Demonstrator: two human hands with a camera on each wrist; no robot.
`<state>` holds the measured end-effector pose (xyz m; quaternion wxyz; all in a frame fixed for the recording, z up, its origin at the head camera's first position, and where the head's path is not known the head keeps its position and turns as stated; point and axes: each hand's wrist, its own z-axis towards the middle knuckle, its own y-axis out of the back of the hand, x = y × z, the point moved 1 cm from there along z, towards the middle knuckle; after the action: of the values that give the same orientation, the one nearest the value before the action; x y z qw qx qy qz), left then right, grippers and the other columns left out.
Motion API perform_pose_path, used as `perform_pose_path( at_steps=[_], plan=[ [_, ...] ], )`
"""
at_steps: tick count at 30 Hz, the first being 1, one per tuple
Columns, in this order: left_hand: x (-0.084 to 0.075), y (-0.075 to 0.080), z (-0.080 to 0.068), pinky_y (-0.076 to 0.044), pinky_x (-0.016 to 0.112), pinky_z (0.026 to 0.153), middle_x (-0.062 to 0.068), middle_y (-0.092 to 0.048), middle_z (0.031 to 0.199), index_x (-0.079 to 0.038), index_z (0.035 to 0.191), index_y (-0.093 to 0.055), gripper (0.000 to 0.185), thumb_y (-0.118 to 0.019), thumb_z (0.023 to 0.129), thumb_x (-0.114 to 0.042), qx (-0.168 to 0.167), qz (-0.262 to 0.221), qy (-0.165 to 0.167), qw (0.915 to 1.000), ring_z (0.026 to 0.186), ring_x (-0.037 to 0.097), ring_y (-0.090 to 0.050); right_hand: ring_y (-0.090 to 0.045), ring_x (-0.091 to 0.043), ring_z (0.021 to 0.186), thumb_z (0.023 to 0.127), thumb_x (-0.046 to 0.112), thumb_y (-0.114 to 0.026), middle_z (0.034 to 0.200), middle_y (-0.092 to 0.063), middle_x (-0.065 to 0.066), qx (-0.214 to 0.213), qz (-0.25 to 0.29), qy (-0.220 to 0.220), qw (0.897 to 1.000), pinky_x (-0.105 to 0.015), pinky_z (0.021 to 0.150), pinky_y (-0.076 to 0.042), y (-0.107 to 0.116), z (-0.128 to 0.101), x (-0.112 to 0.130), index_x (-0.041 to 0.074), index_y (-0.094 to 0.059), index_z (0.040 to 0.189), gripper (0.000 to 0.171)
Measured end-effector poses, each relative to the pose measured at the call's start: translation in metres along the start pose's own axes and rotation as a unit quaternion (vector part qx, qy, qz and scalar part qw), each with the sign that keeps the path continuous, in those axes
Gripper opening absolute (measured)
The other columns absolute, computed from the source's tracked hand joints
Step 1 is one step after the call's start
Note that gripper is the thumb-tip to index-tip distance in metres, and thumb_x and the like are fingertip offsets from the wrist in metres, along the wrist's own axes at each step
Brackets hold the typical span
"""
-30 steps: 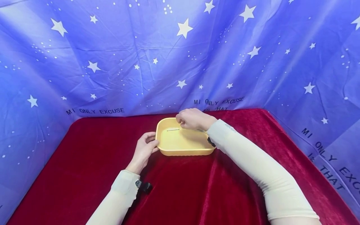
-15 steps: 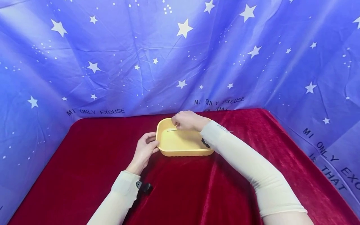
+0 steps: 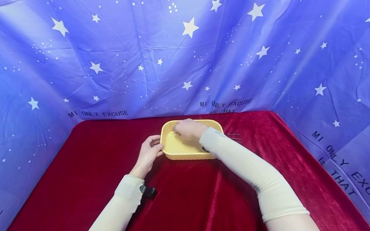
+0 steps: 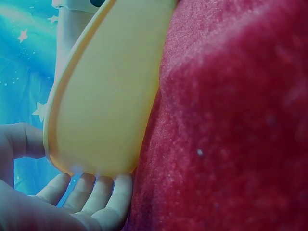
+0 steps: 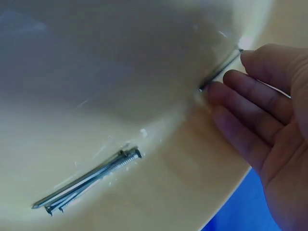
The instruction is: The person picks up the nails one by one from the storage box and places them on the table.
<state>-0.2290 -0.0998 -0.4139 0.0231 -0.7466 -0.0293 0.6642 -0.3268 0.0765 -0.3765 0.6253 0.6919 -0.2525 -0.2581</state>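
Observation:
A yellow plastic tray (image 3: pixel 190 156) sits on the red velvet cloth (image 3: pixel 86 160). My left hand (image 3: pixel 148 150) grips its left rim, with the thumb at the edge and the fingers (image 4: pixel 96 192) curled under the corner of the tray (image 4: pixel 106 96). My right hand (image 3: pixel 188 129) reaches into the tray. Its fingers (image 5: pixel 250 96) lie nearly straight, and their tips touch a single steel nail (image 5: pixel 219 72) on the tray floor (image 5: pixel 144 72). A small bundle of nails (image 5: pixel 86 180) lies further along the floor. The short end of the single nail (image 3: pixel 174 133) shows left of the hand.
A few loose nails (image 3: pixel 234 138) lie on the cloth just right of the tray. Blue star-printed fabric (image 3: pixel 185 57) walls in the back and both sides. A small black camera (image 3: pixel 148 192) is strapped to my left wrist.
My right hand has slid left and lower into the tray, covering more of the single nail. The arm's shift uncovers the loose nails on the cloth. The left hand has not moved.

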Motion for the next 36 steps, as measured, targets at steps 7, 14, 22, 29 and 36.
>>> perform_pose_path(
  at_steps=[7,14,22,29,36],
  plan=[
    [0.0,0.0,0.0,-0.055,0.034,0.078,0.025,-0.054,0.12,0.004,0.127,-0.049,0.047,-0.053,0.08,0.007,-0.001,0.001,-0.002,1.0,0.103,0.034,-0.057,-0.056,-0.014,0.073,0.094,0.017,-0.055,0.076,-0.058,0.006,-0.008,-0.033,0.01,0.999,-0.029,0.07,-0.047,-0.006,0.004,0.004,0.02,-0.064,0.085,0.013],
    [0.0,0.001,0.0,-0.055,0.034,0.078,0.026,-0.054,0.121,0.006,0.128,-0.048,0.047,-0.053,0.081,0.007,0.003,0.0,-0.002,1.0,0.105,0.034,-0.057,-0.055,-0.013,0.069,0.093,0.018,-0.055,0.075,-0.058,0.007,-0.011,-0.022,0.012,1.0,-0.028,0.066,-0.047,-0.01,0.006,0.004,0.022,-0.061,0.076,0.018],
    [0.001,0.001,0.0,-0.055,0.034,0.079,0.026,-0.054,0.121,0.006,0.128,-0.048,0.047,-0.054,0.081,0.006,0.001,0.001,-0.002,1.0,0.106,0.036,-0.057,-0.05,-0.012,0.067,0.087,0.012,-0.059,0.072,-0.056,0.006,-0.009,0.028,0.017,0.999,-0.025,0.064,-0.045,-0.011,0.008,0.001,0.02,-0.059,0.069,0.019],
    [0.0,0.001,0.0,-0.055,0.036,0.08,0.026,-0.054,0.121,0.006,0.128,-0.048,0.047,-0.054,0.081,0.007,0.002,0.002,-0.004,1.0,0.106,0.036,-0.057,-0.057,-0.009,0.079,0.083,0.015,-0.064,0.084,-0.064,0.008,-0.007,0.07,0.022,0.997,-0.023,0.075,-0.048,-0.016,0.009,-0.005,0.018,-0.07,0.084,0.007],
    [-0.001,0.001,0.0,-0.055,0.035,0.079,0.026,-0.053,0.123,0.005,0.129,-0.047,0.048,-0.054,0.081,0.006,0.001,0.006,-0.001,1.0,0.106,0.036,-0.057,-0.057,-0.01,0.077,0.085,0.017,-0.064,0.083,-0.063,0.008,0.004,0.079,0.008,0.997,-0.023,0.072,-0.048,-0.019,0.013,-0.006,0.018,-0.069,0.085,0.005]
  ],
)
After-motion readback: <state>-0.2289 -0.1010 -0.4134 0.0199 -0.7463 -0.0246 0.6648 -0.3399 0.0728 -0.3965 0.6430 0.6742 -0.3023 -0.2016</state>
